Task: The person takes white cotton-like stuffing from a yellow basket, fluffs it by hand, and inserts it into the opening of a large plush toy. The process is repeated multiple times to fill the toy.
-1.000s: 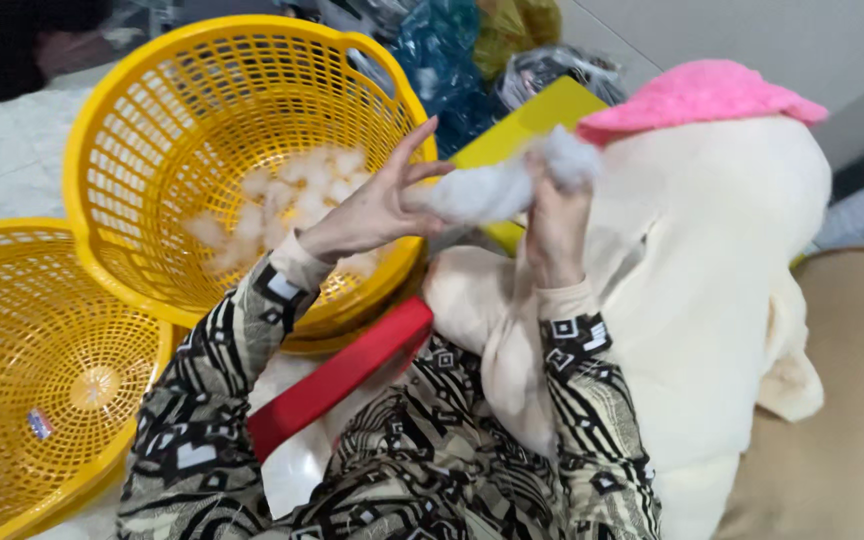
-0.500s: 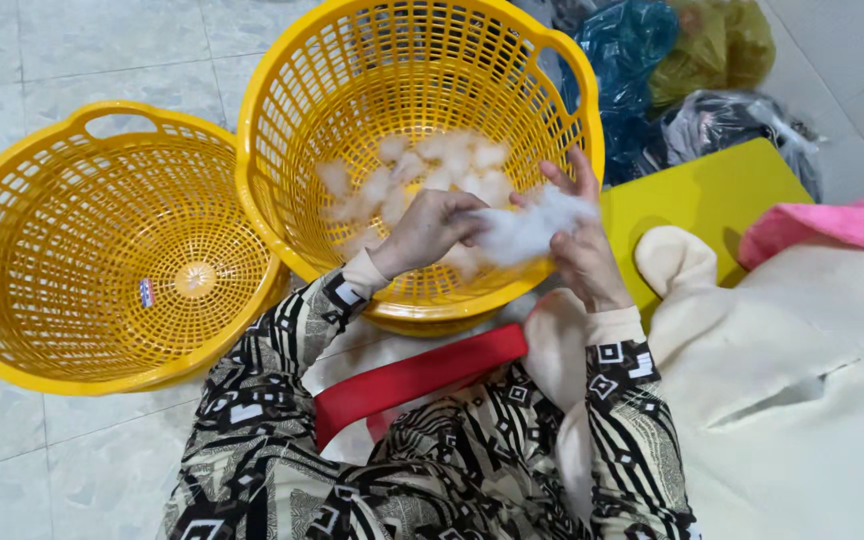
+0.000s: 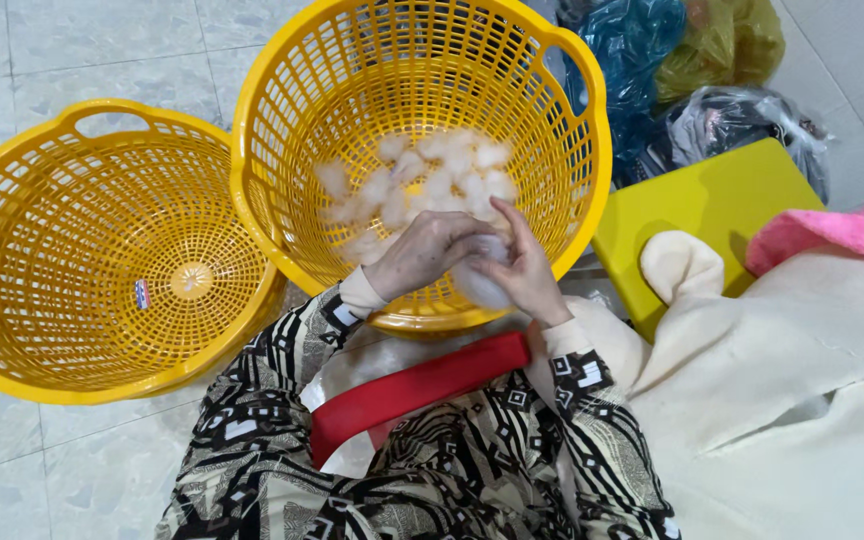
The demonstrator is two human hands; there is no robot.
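Pale tiled floor with baskets, bags and cloth lying on it

The floor (image 3: 82,45) is of light marbled tiles with thin grey joints. At 9 o'clock an empty yellow basket (image 3: 102,250) stands on it, and at 12 o'clock a second yellow basket (image 3: 572,130) touches the first and holds white fluffy pieces (image 3: 422,175). At 1 o'clock a blue bag (image 3: 632,60), a yellowish bag (image 3: 722,40) and a dark clear bag (image 3: 742,120) lie close together. At 3 o'clock lies a flat yellow board (image 3: 712,205), with cream fabric (image 3: 772,380) and pink cloth (image 3: 842,235) partly over it.
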